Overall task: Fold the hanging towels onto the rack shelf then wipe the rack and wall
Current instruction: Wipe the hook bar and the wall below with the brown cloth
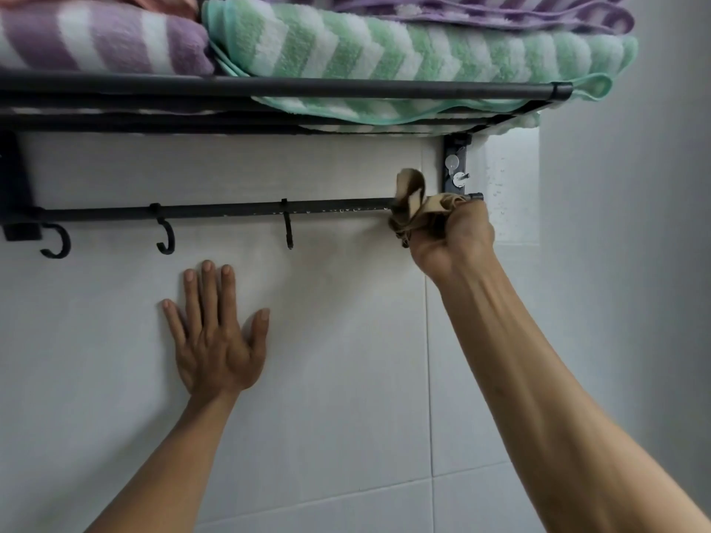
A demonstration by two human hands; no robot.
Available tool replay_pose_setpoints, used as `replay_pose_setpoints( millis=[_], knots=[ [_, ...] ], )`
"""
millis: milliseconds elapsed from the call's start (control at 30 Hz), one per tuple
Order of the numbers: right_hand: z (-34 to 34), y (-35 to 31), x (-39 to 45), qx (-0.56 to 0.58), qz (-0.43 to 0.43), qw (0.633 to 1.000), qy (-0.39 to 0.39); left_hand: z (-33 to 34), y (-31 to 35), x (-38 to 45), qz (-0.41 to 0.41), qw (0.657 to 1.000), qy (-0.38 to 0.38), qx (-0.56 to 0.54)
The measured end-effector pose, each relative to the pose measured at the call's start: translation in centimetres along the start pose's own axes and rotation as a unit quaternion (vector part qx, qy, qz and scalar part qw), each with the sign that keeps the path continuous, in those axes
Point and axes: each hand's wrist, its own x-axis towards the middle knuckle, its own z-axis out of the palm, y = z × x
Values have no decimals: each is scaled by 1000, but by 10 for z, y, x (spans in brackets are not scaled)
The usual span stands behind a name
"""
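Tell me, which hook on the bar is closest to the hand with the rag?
The rightmost hook, the one seen edge-on like a thin strip. It hangs nearest the right hand gripping the rag; the other two curl open further left.

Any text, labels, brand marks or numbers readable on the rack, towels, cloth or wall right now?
None: no writing or numbers show on the rack, the striped towels, the cloth gripped by the right hand, or the wall.
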Motion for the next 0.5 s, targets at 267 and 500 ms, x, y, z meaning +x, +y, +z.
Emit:
replay_pose_setpoints(
  millis=[267,500],
  knots=[
    [-2,-11,-2,24,-12,1000,4,-3,-2,3,-8,1000,-6,-5],
    [-10,-12,24,-26,14,998,54,-2,-3,2,-6,1000,-11,-7]
  ],
)
